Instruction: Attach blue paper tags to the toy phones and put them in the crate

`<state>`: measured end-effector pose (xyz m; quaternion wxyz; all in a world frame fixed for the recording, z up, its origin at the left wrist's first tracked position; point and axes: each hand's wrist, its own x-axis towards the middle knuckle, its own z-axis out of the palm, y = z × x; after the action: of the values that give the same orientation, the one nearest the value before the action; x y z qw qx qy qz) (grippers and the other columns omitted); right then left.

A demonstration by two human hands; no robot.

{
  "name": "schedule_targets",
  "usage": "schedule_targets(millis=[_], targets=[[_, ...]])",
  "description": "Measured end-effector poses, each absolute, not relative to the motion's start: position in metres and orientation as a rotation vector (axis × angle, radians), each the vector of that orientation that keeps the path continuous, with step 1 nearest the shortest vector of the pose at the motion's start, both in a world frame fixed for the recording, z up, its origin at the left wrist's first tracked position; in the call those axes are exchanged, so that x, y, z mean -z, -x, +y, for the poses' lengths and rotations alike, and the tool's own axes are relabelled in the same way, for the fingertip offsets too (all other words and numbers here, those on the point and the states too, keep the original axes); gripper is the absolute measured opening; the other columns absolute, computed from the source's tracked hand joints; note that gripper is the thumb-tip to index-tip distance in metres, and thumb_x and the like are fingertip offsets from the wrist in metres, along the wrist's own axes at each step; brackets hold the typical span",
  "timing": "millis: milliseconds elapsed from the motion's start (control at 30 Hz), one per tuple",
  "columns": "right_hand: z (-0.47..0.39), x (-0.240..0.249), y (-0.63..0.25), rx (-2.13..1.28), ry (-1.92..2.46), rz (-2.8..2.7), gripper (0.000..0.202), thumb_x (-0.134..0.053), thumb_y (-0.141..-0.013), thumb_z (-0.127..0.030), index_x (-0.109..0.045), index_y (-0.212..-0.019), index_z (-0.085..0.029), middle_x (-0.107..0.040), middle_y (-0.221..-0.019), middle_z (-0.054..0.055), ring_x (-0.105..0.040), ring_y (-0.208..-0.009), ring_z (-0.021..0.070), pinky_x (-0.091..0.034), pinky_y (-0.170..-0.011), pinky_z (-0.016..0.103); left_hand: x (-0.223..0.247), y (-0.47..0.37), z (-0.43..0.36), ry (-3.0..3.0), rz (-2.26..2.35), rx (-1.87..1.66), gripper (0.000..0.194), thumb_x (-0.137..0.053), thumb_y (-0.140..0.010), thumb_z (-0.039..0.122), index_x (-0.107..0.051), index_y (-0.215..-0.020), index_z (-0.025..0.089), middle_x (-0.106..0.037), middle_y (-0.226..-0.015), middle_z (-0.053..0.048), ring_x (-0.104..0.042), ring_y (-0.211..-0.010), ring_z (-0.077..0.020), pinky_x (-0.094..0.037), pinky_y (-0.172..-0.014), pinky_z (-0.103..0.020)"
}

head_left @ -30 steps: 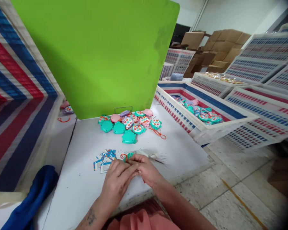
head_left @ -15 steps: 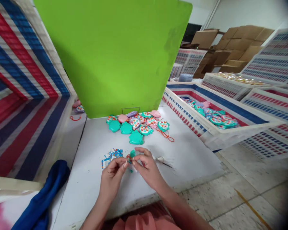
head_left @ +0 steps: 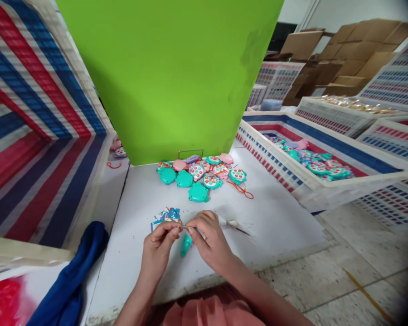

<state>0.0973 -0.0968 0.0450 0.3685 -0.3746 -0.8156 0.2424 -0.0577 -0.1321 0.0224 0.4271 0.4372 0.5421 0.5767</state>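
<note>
My left hand (head_left: 160, 244) and my right hand (head_left: 211, 235) meet over the near part of the table, both closed in a pinch. A thin cord (head_left: 184, 227) runs between their fingertips; its ends are hidden by the fingers. Just below hangs or rests a small teal toy (head_left: 186, 245), seen edge-on and blurred; whether it touches the table I cannot tell. Beside my left fingers lies a pile of blue and white printed paper pieces (head_left: 165, 216). Farther back sits a cluster of animal-shaped toys with dotted faces, among them a plain teal one (head_left: 198, 193).
A green board (head_left: 177, 81) stands upright behind the toys. To the right, a white basket (head_left: 292, 192) holds many similar toys. Right of my hands lies a brush-like tool (head_left: 236, 225). An orange cord loop (head_left: 243, 190) and a blue cloth (head_left: 78, 267) are also near.
The teal toy has dropped from above the fingertips to below them. My right fingers have curled in closer to my left ones. The whole view has shifted slightly.
</note>
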Motion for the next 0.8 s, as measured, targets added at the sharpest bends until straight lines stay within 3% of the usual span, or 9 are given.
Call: schedule_targets(millis=[400, 600, 800], targets=[[-0.099, -0.046, -0.098, -0.559, 0.924, -2.149, 0.02, -0.04, -0.092, -0.022, -0.054, -0.079, -0.02, -0.058, -0.075, 0.002, -0.046, -0.086, 0.019, -0.03, -0.082, 0.037, -0.022, 0.057, -0.135, -1.341, 1.374, -1.415, 0.011, -0.062, -0.079, 0.027, -0.07, -0.084, 0.02, -0.069, -0.083, -0.002, -0.06, -0.08, -0.015, -0.047, -0.076, -0.024], [-0.102, -0.047, -0.1, -0.56, 0.899, -2.111, 0.017, -0.041, -0.09, -0.021, -0.053, -0.078, -0.02, -0.057, -0.073, 0.001, -0.047, -0.084, 0.0187, -0.031, -0.082, 0.038, -0.025, 0.055, -0.138, -1.295, 1.417, -1.364, 0.012, -0.063, -0.079, 0.029, -0.066, -0.08, 0.018, -0.066, -0.075, 0.0, -0.06, -0.071, -0.0132, -0.048, -0.069, -0.023], [-0.099, -0.047, -0.1, -0.752, 0.83, -1.977, 0.018, -0.045, -0.09, -0.025, -0.055, -0.076, -0.02, -0.06, -0.078, 0.001, -0.052, -0.087, 0.0168, -0.031, -0.091, 0.038, -0.034, 0.059, -0.136, -1.526, 1.424, -1.35, 0.01, -0.065, -0.078, 0.028, -0.069, -0.079, 0.019, -0.069, -0.077, -0.001, -0.062, -0.073, -0.0139, -0.048, -0.071, -0.023]])
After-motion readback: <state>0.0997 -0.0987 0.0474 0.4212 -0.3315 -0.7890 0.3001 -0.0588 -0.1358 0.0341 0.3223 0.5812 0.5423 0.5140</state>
